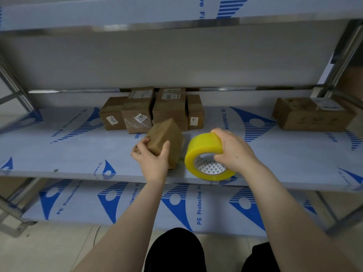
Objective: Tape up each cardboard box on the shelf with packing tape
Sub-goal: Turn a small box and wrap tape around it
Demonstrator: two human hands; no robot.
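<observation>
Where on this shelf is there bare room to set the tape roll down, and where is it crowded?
Bare shelf lies left of the left hand and small box, and between the right hand with the tape roll and the lone box at far right. Crowded: the box cluster at back centre, just behind the small box.

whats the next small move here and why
Probably bring the tape roll across to the small box and start a strip on its upper face. The left hand grips that box, tilted up on the shelf, and the right hand holds the roll close beside it. No loose tape end shows, so it may need peeling first.
</observation>
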